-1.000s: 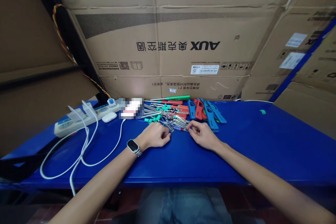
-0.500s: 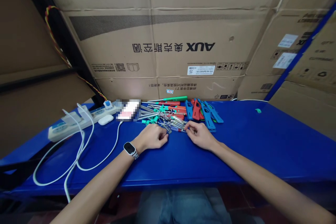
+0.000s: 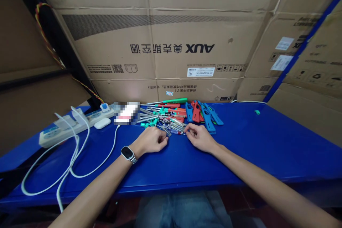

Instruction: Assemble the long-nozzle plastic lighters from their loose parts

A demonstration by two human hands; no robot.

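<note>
My left hand (image 3: 151, 140) rests on the blue table (image 3: 253, 142) with its fingers curled in, a smartwatch (image 3: 127, 154) on its wrist. What its fingers hold is hidden. My right hand (image 3: 199, 137) pinches the end of a small clear-handled screwdriver (image 3: 177, 130) at the near edge of a pile of tools (image 3: 171, 114). The pile holds several red-handled and green-handled screwdrivers and clear testers, lying just beyond both hands.
Several blue and red plastic clips (image 3: 203, 113) lie right of the pile. A white power strip (image 3: 72, 125) with white cables (image 3: 69, 164), a white earbud case (image 3: 102, 123) and a blurred phone (image 3: 126, 112) sit at the left. Cardboard boxes (image 3: 171, 42) stand behind the table. A small green piece (image 3: 257, 112) lies far right.
The view has shifted to the right, so everything slides left in the picture. Both hands stay in nearly the same pose by the pile.
</note>
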